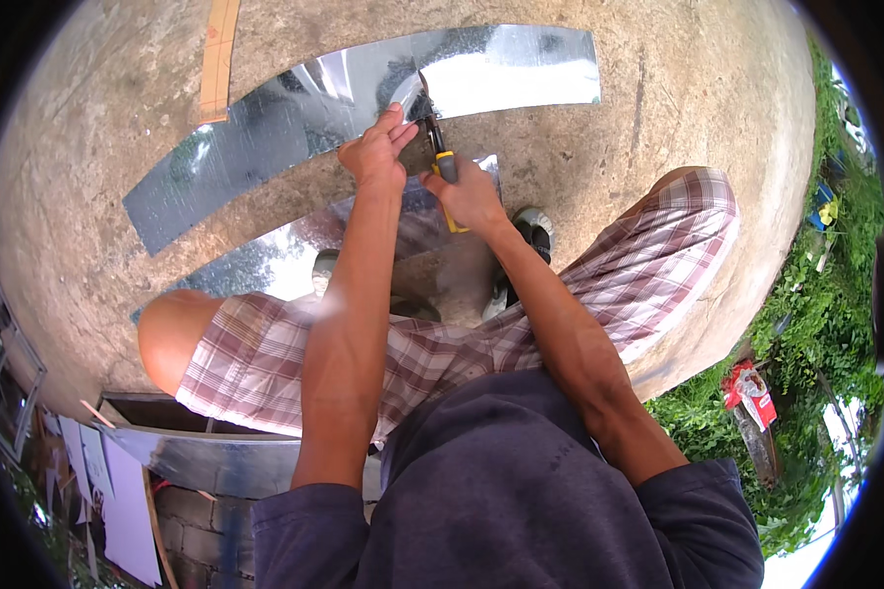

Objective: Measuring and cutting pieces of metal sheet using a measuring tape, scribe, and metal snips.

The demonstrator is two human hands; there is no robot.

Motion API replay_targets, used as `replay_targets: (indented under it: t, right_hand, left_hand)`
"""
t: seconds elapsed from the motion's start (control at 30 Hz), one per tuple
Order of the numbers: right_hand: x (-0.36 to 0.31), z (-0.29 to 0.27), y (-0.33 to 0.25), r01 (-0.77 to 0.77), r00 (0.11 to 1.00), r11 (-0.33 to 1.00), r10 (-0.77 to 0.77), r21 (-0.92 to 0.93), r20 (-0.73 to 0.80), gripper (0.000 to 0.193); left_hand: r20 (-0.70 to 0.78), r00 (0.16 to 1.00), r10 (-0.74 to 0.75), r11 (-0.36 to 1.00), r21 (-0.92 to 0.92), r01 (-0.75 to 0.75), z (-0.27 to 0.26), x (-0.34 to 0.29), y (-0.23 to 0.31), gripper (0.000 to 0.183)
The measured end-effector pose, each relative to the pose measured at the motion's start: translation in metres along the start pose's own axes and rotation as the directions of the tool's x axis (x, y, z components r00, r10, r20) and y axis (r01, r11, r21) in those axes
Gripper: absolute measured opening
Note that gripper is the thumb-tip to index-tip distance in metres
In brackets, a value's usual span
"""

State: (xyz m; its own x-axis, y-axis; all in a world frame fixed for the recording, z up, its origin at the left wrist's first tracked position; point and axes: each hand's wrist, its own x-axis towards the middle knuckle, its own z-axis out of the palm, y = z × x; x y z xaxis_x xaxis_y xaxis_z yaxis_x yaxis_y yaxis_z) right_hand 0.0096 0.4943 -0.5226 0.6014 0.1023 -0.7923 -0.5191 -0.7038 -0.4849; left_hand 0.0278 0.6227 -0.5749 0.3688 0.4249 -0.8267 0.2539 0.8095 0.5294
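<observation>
A long curved strip of shiny sheet metal [295, 108] lies on the concrete in front of me. My right hand [469, 196] is wrapped around the yellow and black handles of a pair of tin snips [446, 165]. Their dark blades reach over the strip's near edge, close to its middle. Just left of the blades, my left hand [375, 152] has its fingers bent at that same edge and grips the metal there. A second piece of sheet metal [265, 257] lies nearer, partly hidden beneath my arms and legs.
A flat wooden strip [218, 59] lies on the concrete floor [678, 88] at the far left, its end by the sheet metal. My feet in shoes [532, 228] stand below my hands. Green plants [805, 304] and a red and white packet [749, 395] are off to the right.
</observation>
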Motion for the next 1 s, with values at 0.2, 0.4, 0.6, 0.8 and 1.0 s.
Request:
replay_targets:
  t: [0.2, 0.4, 0.6, 0.8, 1.0]
  right_hand:
    - [0.007, -0.004, -0.001, -0.055, 0.997, 0.998, 0.054, 0.021, 0.052, 0.051]
    - [0.012, -0.003, 0.003, -0.037, 0.994, 0.996, 0.028, 0.084, 0.108, 0.055]
    - [0.02, 0.0, 0.007, -0.022, 0.994, 0.998, 0.016, 0.06, 0.11, 0.055]
    - [0.013, 0.001, 0.005, 0.023, 0.998, 1.0, -0.024, 0.02, 0.051, 0.05]
    - [0.012, 0.002, 0.001, 0.015, 1.0, 1.0, -0.015, 0.018, -0.01, 0.049]
  left_hand:
    - [-0.001, 1.0, -0.019, 1.0, 0.012, 0.019, 0.001, -0.003, 0.002, 0.019]
    - [0.005, 0.999, -0.049, 0.999, 0.0, 0.049, 0.0, -0.004, 0.001, 0.018]
    - [0.009, 0.999, -0.053, 0.999, 0.005, 0.053, 0.0, -0.002, 0.002, 0.019]
    - [-0.004, 0.999, -0.048, 0.999, -0.003, 0.048, 0.0, -0.004, 0.004, 0.019]
    - [0.001, 0.998, -0.065, 0.998, 0.017, 0.065, 0.003, -0.009, 0.007, 0.027]
